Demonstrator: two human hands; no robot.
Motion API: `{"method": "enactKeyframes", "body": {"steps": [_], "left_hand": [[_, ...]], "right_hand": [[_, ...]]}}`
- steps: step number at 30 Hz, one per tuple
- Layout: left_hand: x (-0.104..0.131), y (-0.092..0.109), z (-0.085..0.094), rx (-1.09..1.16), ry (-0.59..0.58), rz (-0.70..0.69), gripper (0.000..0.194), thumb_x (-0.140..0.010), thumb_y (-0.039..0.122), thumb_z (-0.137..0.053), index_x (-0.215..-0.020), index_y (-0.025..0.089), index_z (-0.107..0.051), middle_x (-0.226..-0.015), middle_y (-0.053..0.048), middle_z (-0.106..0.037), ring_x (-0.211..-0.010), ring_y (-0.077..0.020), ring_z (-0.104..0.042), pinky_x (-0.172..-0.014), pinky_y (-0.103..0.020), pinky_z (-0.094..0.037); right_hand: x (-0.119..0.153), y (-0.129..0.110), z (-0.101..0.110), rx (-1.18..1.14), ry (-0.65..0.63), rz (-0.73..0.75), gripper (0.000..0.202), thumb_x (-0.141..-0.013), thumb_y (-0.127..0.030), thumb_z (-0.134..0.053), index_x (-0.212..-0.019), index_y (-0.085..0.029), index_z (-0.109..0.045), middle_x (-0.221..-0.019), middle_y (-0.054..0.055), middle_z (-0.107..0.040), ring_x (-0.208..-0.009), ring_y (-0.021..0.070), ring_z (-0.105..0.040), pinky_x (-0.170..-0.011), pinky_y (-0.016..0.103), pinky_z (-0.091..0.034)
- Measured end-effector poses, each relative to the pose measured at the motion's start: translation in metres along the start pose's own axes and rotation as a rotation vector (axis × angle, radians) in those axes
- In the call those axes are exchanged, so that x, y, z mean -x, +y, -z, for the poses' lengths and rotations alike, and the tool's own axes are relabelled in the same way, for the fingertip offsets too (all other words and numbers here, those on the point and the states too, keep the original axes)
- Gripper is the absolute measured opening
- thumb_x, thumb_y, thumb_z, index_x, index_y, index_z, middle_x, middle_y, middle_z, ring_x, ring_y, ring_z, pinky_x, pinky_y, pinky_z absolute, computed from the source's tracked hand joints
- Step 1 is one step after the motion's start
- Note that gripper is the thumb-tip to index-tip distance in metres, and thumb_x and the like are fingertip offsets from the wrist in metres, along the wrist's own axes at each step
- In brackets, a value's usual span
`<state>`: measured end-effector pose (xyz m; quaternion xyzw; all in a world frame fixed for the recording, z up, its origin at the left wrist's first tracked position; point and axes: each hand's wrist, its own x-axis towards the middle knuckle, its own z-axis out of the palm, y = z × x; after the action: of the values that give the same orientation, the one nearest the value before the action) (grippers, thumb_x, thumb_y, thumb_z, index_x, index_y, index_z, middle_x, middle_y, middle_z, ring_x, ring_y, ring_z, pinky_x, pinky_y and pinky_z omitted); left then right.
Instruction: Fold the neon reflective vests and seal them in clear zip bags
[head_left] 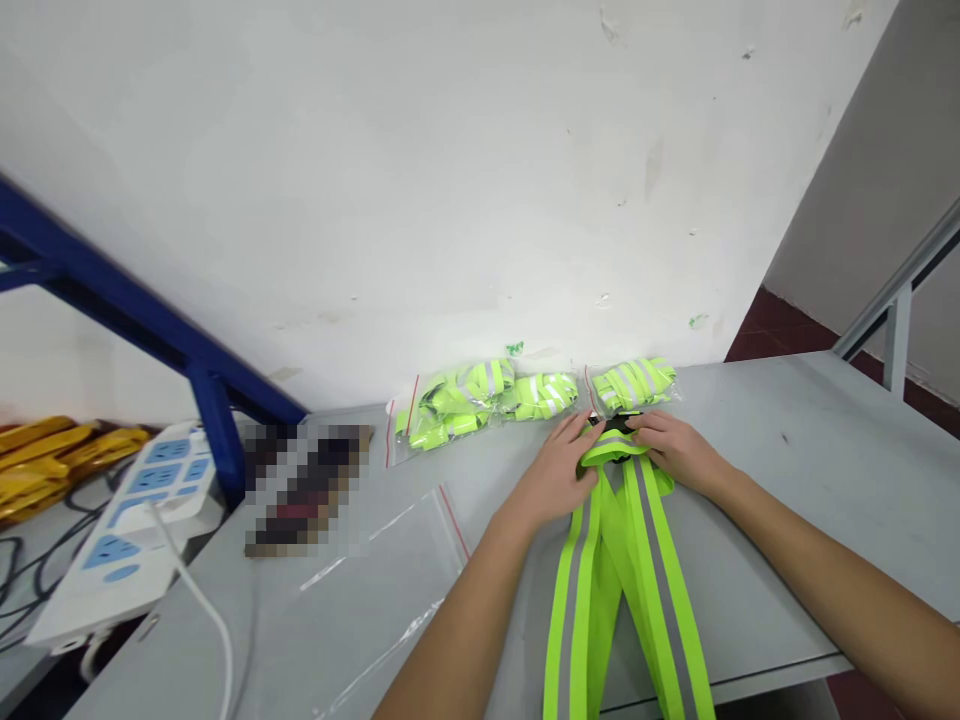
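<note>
Left hand point(559, 470) and right hand point(679, 450): both narrow, holding the folded end of the straps point(664, 575), close to the worktop's point(795, 470) far edge; tails run to the near edge. Bagged bundles point(465, 390) sit along the far edge, one bundle point(634, 383) just beyond the hands. Flat bag point(375, 600) left of the straps, partly hidden by left forearm. Left edge: power strip point(154, 500), white cord point(199, 590), blue frame point(217, 420); pixelated item point(315, 490) nearby, unidentifiable.
</note>
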<state>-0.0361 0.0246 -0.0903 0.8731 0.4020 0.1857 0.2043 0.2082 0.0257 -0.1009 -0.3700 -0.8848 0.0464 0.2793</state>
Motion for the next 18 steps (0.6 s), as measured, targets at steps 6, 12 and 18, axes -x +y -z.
{"method": "enactKeyframes", "body": {"steps": [6, 12, 18], "left_hand": [[-0.001, 0.017, 0.003, 0.061, 0.172, 0.031, 0.063, -0.085, 0.05, -0.057, -0.141, 0.027, -0.038, -0.144, -0.007, -0.045, -0.135, -0.0278, -0.037, -0.111, -0.048, -0.032], [-0.007, 0.019, 0.006, 0.402, 0.318, 0.189, 0.063, -0.071, 0.045, -0.074, -0.126, 0.025, -0.053, -0.116, -0.005, -0.066, -0.109, -0.0257, -0.061, -0.094, -0.04, -0.048], [-0.01, 0.022, 0.008, 0.804, 0.25, 0.35, 0.047, -0.078, 0.049, -0.064, -0.113, 0.018, -0.06, -0.113, -0.009, -0.068, -0.106, -0.0271, -0.063, -0.088, -0.039, -0.052]], "right_hand": [[-0.001, -0.01, 0.007, -0.04, 0.108, -0.023, 0.024, -0.085, -0.007, -0.043, -0.082, -0.021, -0.062, -0.107, 0.011, -0.068, -0.097, 0.0238, -0.063, -0.077, 0.04, -0.055], [-0.002, -0.026, 0.016, -0.423, 0.18, -0.332, 0.009, -0.087, -0.025, -0.055, -0.093, -0.024, -0.062, -0.101, 0.006, -0.069, -0.091, 0.0226, -0.065, -0.075, 0.037, -0.054], [-0.006, -0.029, 0.015, -0.786, 0.183, -0.614, 0.025, -0.081, -0.044, -0.064, -0.095, -0.023, -0.059, -0.081, 0.002, -0.065, -0.073, 0.0196, -0.062, -0.061, 0.031, -0.05]]}}
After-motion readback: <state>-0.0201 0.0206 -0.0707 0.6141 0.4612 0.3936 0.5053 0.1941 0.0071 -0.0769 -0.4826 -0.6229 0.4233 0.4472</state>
